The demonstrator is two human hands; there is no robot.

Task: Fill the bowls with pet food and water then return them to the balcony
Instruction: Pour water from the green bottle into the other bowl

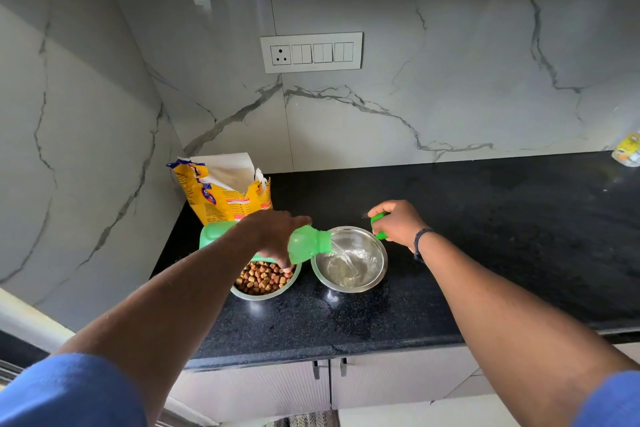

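Blue-sleeved forearms reach over the black speckled table (pixel 485 253). Left hand (pixel 273 236), grip closed on the green plastic bottle (pixel 304 244), should tilt steadily, keeping the stream centred in the round steel water bowl (pixel 367 274); right hand (pixel 398 222) clasps the green cap (pixel 378 218).

Bright, even daylight, soft shadows. Glossy wall (pixel 450 80) carries a pale streak of glare at 12 o'clock. Black desk (pixel 485 236) shows faint sheen. Wide-angle bend at the edges; packet (pixel 627 149) at 3 o'clock blurred. Centre sharp.
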